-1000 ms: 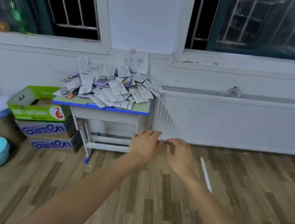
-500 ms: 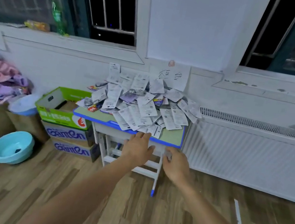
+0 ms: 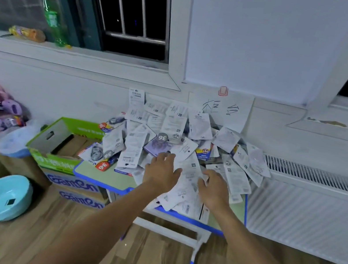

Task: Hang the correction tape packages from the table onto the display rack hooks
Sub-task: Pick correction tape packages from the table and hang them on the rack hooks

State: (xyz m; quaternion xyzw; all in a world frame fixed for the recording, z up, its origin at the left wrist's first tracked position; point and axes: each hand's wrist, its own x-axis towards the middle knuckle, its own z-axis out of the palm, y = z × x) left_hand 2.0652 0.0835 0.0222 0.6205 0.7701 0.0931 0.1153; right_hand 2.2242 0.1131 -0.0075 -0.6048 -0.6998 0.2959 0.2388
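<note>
Both hands reach out over the pile of correction tape packages (image 3: 179, 146) heaped on the small table (image 3: 100, 173). The left hand (image 3: 161, 172) and right hand (image 3: 214, 189) lie apart, palms down with fingers loosely spread, resting on the near packages and gripping none. A turquoise basin (image 3: 2, 198) sits on the floor, well left of the left hand.

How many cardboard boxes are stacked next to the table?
3: the green box open on top, two blue-lettered boxes beneath it, left of the table. More may hide behind.
</note>
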